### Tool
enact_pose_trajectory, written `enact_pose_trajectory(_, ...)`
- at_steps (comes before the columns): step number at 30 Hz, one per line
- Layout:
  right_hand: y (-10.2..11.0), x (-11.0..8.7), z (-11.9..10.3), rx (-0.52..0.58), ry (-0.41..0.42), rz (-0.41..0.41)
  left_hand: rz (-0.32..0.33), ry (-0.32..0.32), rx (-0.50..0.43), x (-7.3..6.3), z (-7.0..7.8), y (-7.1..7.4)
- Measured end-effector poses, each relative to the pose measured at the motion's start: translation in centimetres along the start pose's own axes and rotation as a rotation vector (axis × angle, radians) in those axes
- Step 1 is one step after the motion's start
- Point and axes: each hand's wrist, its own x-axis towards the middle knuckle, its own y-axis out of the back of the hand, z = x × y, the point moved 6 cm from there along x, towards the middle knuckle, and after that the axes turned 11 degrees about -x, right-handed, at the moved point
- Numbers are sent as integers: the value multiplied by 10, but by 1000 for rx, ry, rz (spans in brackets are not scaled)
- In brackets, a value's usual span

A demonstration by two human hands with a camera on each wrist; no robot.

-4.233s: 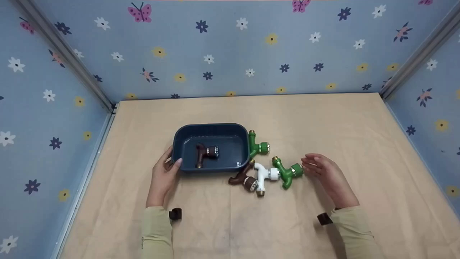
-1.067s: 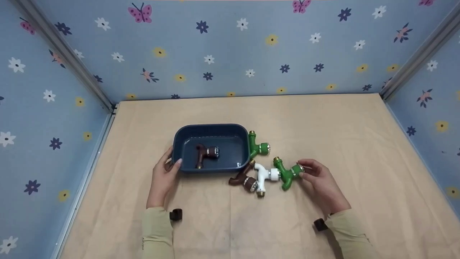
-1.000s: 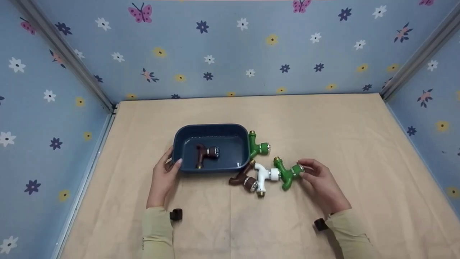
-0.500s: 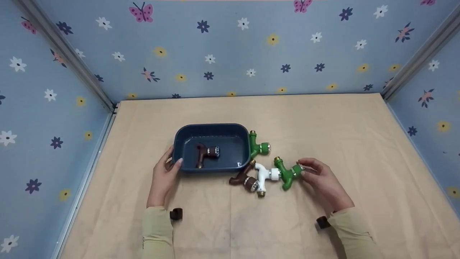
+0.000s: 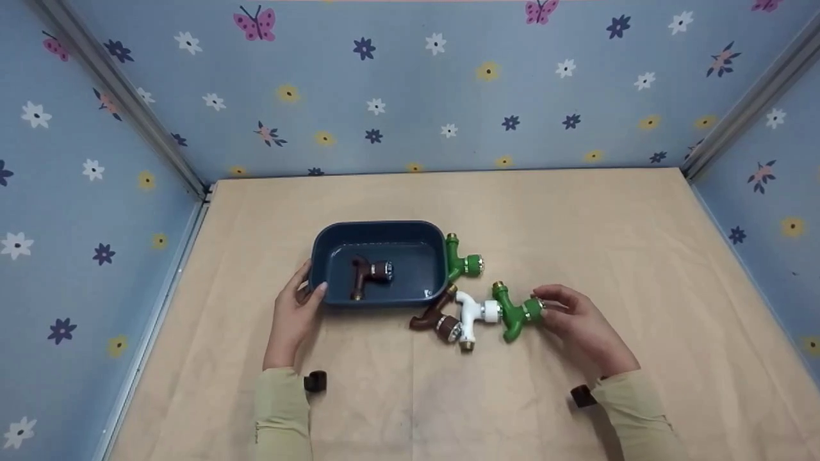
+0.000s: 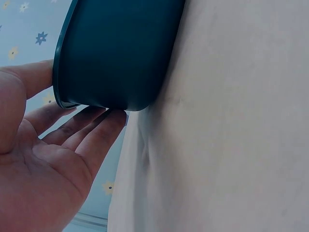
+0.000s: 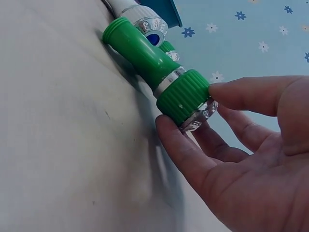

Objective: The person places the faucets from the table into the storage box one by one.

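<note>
In the head view, my left hand [image 5: 295, 317] holds the left end of a dark blue rectangular tub [image 5: 384, 301], thumb at the rim. The left wrist view shows fingertips against the tub's outer wall [image 6: 116, 53]. Inside the tub lies a brown tap [image 5: 360, 278]. My right hand [image 5: 583, 326] pinches the ribbed knob of a green tap [image 5: 512, 314], which lies on the table. The right wrist view shows thumb and fingers around the knob [image 7: 183, 96] and its silver end. Beside that tap sits a white tap [image 5: 471, 314], then another brown tap [image 5: 432, 317].
A second green tap [image 5: 456, 259] lies against the tub's right side. The table has a beige cover [image 5: 410, 397]. Blue flowered panels [image 5: 410, 83] stand at the back and both sides.
My right hand, apart from the nearer green tap at first, has come to its knob and pinches it. Over the last second its wrist shifts slightly right. Left hand, tub and taps stay put.
</note>
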Motion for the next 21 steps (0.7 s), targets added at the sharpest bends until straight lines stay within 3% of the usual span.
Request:
enact_pose_trajectory(6, 3, -5, 1, -33, -5, 3, 13, -21, 40, 6, -19, 4)
enact_pose_trajectory(21, 12, -17, 0, -81, 16, 60, 11, 0, 33, 5, -20, 4)
